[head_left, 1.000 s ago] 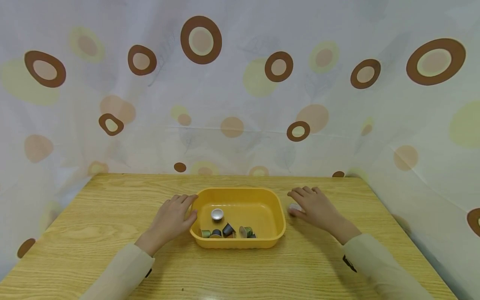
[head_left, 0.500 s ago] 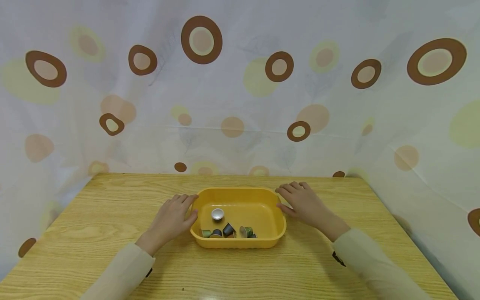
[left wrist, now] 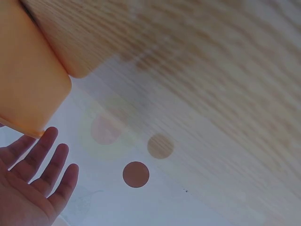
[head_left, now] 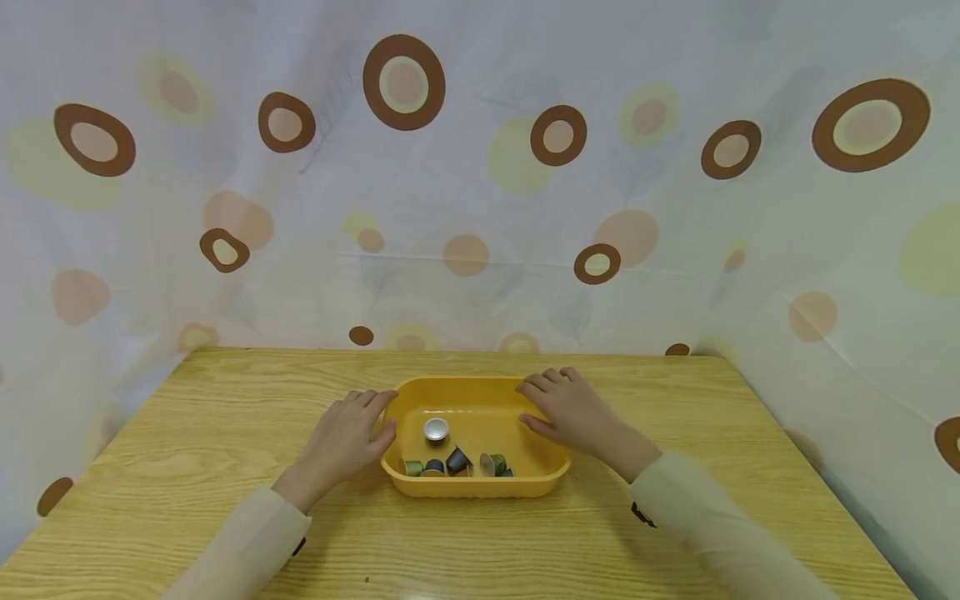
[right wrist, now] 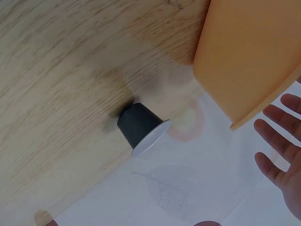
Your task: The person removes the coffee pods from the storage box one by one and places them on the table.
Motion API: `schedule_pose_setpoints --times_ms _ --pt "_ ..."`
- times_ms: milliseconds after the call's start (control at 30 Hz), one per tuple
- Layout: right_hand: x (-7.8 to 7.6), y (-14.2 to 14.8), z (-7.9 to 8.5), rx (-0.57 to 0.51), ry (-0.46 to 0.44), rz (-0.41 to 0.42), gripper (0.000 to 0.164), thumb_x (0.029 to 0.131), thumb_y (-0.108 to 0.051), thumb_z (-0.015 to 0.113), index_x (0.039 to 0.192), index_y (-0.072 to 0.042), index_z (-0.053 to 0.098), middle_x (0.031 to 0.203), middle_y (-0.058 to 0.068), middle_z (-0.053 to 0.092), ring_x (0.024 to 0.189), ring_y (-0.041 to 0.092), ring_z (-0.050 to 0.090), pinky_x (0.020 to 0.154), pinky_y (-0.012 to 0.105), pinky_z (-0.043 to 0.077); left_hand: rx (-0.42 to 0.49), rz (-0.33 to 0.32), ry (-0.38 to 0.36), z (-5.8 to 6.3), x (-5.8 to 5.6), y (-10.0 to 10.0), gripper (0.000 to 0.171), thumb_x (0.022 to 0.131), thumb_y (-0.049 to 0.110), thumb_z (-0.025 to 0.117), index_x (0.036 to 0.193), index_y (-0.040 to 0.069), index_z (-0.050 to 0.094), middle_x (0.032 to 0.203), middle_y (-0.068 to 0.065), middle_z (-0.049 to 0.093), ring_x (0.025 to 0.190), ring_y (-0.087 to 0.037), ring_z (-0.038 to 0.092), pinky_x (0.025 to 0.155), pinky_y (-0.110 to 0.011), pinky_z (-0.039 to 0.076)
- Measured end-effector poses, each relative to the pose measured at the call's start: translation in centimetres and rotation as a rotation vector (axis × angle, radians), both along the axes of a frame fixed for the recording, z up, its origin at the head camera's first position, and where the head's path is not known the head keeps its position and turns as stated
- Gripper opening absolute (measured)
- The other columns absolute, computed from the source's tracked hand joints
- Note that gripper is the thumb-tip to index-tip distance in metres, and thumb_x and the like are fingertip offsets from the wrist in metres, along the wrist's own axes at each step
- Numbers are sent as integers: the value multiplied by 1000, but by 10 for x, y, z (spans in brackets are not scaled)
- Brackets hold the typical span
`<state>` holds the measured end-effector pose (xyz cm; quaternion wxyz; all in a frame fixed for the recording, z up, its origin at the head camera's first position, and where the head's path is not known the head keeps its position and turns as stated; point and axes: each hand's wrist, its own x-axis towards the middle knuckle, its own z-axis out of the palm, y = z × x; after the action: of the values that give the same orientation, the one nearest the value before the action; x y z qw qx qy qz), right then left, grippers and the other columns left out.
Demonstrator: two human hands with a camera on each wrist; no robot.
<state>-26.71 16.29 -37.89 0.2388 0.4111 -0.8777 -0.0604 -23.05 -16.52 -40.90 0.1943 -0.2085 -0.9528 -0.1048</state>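
Note:
My left hand (head_left: 341,437) is at the left rim of a yellow plastic bin (head_left: 480,487). In the left wrist view its fingers (left wrist: 43,150) are straight, with a fingertip right at the rim. My right hand (head_left: 573,417) reaches over the bin's right end, its fingers apart and nothing seen in them. A coffee capsule with a pale lid (head_left: 435,429) lies in the bin, behind a dark capsule (head_left: 457,460), a green one (head_left: 492,464) and several others along the near wall. The right wrist view shows a dark capsule (right wrist: 141,125) on the table beside the bin; my right hand hides it in the head view.
The wooden table (head_left: 480,550) runs back to a pale curtain (head_left: 465,183) printed with brown rings, which also closes off both sides. Bare wood shows between the bin and the near edge.
My right hand has moved left from the capsule beside the bin, past the right rim and over the bin. My left hand stays at the left rim.

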Motion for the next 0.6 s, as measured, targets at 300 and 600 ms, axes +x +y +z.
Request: schedule_pose_setpoints --times_ms 300,600 --pt "0 -20 -8 34 -18 58 37 85 -37 61 114 -13 58 108 1 63 98 21 59 83 42 47 7 0 -1 0 1 0 39 87 28 54 122 11 56 108 -5 64 99 -25 58 77 -42 50" --pt "-3 -37 -16 23 -155 96 35 88 -34 58 116 -14 58 111 -1 62 103 19 59 90 41 46 -1 1 -3 0 0 0 40 88 29 53 123 11 55 107 -5 64 99 -25 58 77 -42 50"
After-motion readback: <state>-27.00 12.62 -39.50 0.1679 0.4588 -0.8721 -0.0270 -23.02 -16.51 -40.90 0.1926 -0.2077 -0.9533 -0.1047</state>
